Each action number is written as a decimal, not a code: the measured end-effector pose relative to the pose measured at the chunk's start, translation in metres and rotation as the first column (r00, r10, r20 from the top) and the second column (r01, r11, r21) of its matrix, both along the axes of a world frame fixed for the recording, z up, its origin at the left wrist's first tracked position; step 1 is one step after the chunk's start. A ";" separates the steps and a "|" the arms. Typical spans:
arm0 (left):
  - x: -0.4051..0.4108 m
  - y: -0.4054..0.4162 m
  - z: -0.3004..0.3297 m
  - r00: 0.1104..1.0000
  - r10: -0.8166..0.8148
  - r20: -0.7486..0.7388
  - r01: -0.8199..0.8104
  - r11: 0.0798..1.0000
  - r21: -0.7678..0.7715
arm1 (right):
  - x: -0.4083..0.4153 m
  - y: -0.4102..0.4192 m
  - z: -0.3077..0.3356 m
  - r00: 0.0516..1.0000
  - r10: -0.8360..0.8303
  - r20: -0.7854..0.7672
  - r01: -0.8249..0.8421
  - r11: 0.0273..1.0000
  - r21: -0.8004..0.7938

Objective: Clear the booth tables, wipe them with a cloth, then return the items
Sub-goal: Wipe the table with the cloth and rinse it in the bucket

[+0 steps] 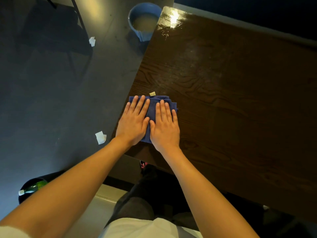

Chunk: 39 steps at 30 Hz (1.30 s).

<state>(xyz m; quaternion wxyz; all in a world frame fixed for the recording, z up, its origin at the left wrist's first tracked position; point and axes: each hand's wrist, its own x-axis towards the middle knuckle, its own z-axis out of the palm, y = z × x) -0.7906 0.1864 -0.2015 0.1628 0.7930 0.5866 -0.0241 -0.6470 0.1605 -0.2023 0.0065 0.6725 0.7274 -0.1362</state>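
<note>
Dark grey floor (51, 100), matte, w/ pale light patch at top. Black metal-frame chair (56, 30) stands top left on floor. Pale tile strip (103, 200) adjoins floor at bottom centre. Light-coloured ledge (240, 23) runs top right, w/ dark wall (257, 9) above it.

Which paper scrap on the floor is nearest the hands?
Start at the brown wooden table and find its left edge, where both hands press a blue cloth. Just left, on the dark floor, lies a white crumpled scrap. The other scrap lies farther off, toward the blue bucket.
</note>
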 end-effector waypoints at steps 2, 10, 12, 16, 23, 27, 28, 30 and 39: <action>0.017 0.006 0.000 1.000 -0.022 -0.019 0.022 1.000 0.003 | 0.018 0.003 0.001 1.000 -0.029 0.001 0.029 1.000 -0.002; 0.107 0.011 0.006 0.991 -0.125 -0.045 0.125 0.992 -0.001 | 0.102 -0.005 0.005 0.991 -0.128 0.042 0.129 0.991 -0.023; 0.131 0.009 0.007 0.987 -0.154 -0.054 0.154 0.988 -0.002 | 0.124 -0.011 0.006 0.986 -0.157 0.051 0.158 0.987 -0.020; 0.178 0.002 0.010 0.981 -0.190 -0.039 0.189 0.982 -0.014 | 0.168 -0.023 0.008 0.979 -0.196 0.059 0.198 0.980 -0.024; 0.238 -0.011 0.015 0.977 -0.212 -0.026 0.211 0.977 -0.030 | 0.228 -0.038 0.010 0.975 -0.208 0.075 0.211 0.977 -0.023; 0.269 -0.011 0.015 0.974 -0.223 -0.023 0.222 0.974 -0.043 | 0.258 -0.038 0.011 0.972 -0.224 0.073 0.227 0.974 -0.029; 0.273 -0.011 0.015 0.975 -0.221 -0.021 0.220 0.974 -0.043 | 0.262 -0.037 0.011 0.972 -0.223 0.076 0.226 0.974 -0.028; 0.281 -0.008 0.016 0.976 -0.218 -0.017 0.218 0.975 -0.042 | 0.271 -0.033 0.011 0.972 -0.224 0.074 0.226 0.974 -0.030; 0.282 0.035 0.014 0.961 -0.276 0.000 0.276 0.961 -0.016 | 0.264 0.007 0.007 0.935 -0.334 0.120 0.336 0.942 0.009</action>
